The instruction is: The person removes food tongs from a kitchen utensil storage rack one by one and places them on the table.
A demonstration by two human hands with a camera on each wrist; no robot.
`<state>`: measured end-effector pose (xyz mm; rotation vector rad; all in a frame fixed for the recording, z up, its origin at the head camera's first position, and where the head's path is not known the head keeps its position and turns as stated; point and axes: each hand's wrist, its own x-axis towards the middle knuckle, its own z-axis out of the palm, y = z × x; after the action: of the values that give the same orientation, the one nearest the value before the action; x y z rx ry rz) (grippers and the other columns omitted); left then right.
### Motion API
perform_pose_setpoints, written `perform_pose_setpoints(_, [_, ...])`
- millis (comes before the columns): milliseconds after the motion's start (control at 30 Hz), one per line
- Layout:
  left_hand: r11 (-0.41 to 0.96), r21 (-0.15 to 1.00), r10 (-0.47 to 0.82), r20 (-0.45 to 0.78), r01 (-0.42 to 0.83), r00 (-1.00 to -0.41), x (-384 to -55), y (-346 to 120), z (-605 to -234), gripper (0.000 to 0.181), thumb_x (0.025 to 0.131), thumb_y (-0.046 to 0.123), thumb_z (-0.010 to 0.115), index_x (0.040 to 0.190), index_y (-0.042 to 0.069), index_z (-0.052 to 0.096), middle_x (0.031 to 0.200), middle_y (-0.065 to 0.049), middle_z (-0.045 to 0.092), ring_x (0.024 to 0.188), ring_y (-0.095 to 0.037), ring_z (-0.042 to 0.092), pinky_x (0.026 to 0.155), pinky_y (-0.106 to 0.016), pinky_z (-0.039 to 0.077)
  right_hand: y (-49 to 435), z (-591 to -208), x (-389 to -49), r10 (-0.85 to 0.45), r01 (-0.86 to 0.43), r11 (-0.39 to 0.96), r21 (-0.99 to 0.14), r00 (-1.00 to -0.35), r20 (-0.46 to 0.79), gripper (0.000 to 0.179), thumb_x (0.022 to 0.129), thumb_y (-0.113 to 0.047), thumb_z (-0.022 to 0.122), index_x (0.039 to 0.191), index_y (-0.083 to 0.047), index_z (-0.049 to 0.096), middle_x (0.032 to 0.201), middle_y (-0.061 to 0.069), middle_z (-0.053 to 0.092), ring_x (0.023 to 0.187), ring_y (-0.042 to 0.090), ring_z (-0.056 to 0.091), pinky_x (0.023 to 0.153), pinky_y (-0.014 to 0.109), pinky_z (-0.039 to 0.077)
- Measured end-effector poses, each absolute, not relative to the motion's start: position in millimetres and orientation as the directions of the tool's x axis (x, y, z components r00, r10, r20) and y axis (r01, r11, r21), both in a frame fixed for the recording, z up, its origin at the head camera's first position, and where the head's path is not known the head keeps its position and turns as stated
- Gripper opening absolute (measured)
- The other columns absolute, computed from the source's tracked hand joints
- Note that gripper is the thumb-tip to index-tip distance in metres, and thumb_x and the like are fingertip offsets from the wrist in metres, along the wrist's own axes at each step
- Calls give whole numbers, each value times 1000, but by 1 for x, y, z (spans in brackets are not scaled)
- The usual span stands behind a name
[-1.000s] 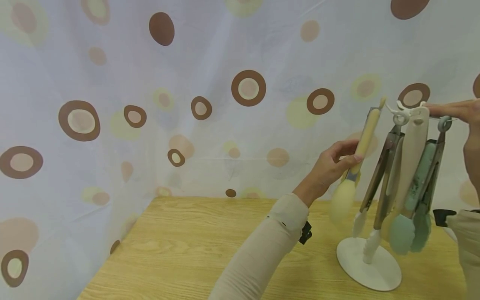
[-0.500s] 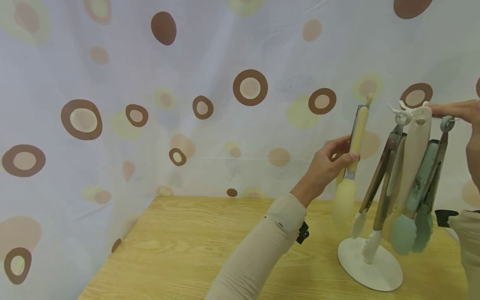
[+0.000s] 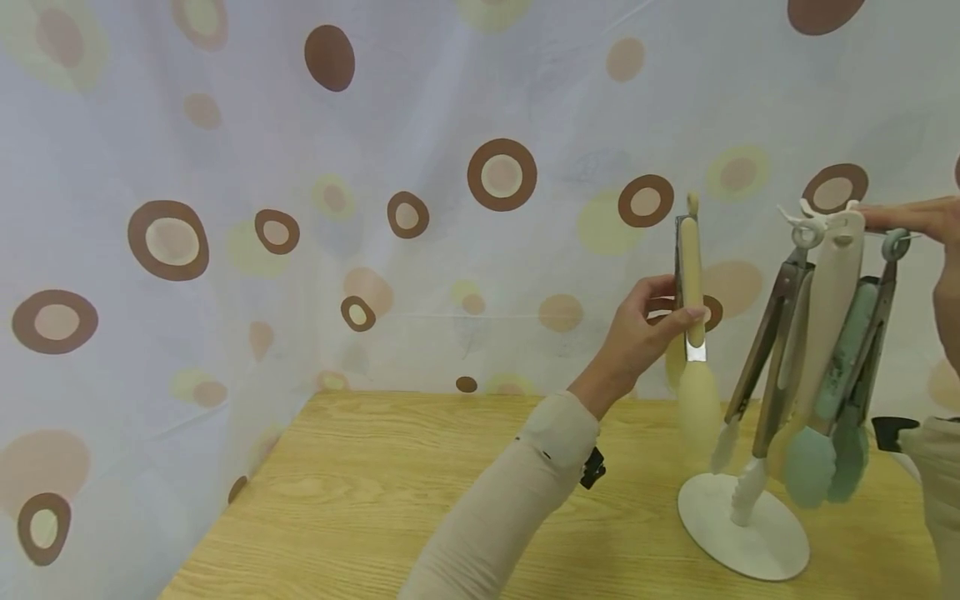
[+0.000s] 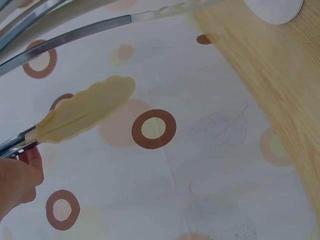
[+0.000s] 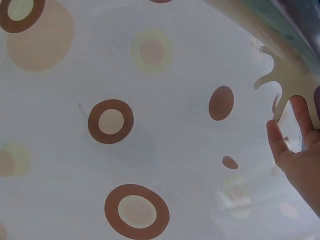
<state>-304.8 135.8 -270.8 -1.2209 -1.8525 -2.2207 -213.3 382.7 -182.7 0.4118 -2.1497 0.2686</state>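
My left hand (image 3: 637, 329) pinches a pair of pale yellow tongs (image 3: 692, 279) by the handle, left of a white utensil stand (image 3: 783, 550). These tongs hang upright, head down, apart from the stand's hooks. In the left wrist view their scalloped yellow tip (image 4: 90, 110) shows, with the left fingers at the steel arms. My right hand (image 3: 941, 229) reaches in from the right edge, its straight fingers touching the stand's top. Close up in the right wrist view, the right thumb and fingers (image 5: 274, 132) are against the hooked crown (image 5: 287, 82).
Other tongs hang on the stand: white-tipped steel ones (image 3: 772, 375), a cream-handled pair (image 3: 832, 300) and teal ones (image 3: 810, 467). The stand is on a wooden table (image 3: 390, 467). A dotted curtain (image 3: 420, 125) hangs behind the table and along its left side.
The left hand has drawn the yellow tongs leftward, away from the hooks, and they have swung from tilted to nearly vertical. The right hand has stayed at the stand's top.
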Motion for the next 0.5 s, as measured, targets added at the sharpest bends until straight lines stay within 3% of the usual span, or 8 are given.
perform_pose_setpoints(67, [-293,836,458,549,464,-699,-303,133,-271,46,88,12,62,130,2,48,105,19,51,95,4,51,84,-17,46,376,-186,-211,-120,-371,925,-85,-495,861,39,97,8,33,127,5,57,133,23,54,135,25,40,114,31,22])
perform_pose_setpoints(100, [-287,837,458,547,466,-700,-303,132,-271,46,88,13,62,130,2,48,106,19,50,95,4,51,84,-18,46,372,-189,-210,-75,-366,924,-112,-460,885,40,101,1,27,126,3,59,132,20,55,134,25,42,113,29,22])
perform_pose_setpoints(133, [-280,838,458,545,469,-702,-302,131,-271,47,87,14,62,131,3,47,106,18,50,95,4,51,84,-18,47,369,-188,-209,-71,-338,934,-111,-483,873,42,101,2,25,128,3,57,129,30,52,133,34,41,114,32,21])
perform_pose_setpoints(233, [-259,838,454,544,480,-706,-300,126,-271,50,86,15,63,131,3,46,106,17,49,96,2,51,83,-18,47,366,-186,-209,-51,-331,936,-118,-460,887,43,100,-1,26,123,3,61,123,30,56,129,32,47,111,28,25])
perform_pose_setpoints(300, [-247,838,448,544,487,-709,-299,123,-271,50,85,14,63,131,3,46,105,16,49,95,1,51,84,-18,47,365,-185,-210,-69,-370,923,-109,-436,897,43,99,-1,26,121,5,63,125,20,60,129,13,47,112,30,27])
perform_pose_setpoints(400, [-227,832,435,552,506,-712,-297,117,-270,50,85,13,65,130,3,46,104,15,49,95,1,51,86,-19,46,365,-186,-214,-63,-440,892,-105,-350,935,40,102,-11,32,113,6,66,122,-23,59,114,-21,39,103,13,26])
perform_pose_setpoints(467, [-205,828,426,555,522,-714,-296,113,-271,50,85,15,66,129,3,46,104,15,49,95,2,50,87,-19,46,365,-187,-215,-67,-489,867,-97,-308,949,42,104,-15,32,113,3,68,115,-45,47,107,-28,34,99,8,24])
perform_pose_setpoints(500, [-193,826,418,557,529,-718,-296,111,-271,50,85,16,66,129,3,46,103,15,49,95,2,49,87,-19,46,365,-187,-215,-75,-499,862,-88,-298,952,42,104,-15,31,114,3,68,115,-45,48,107,-28,35,99,8,24])
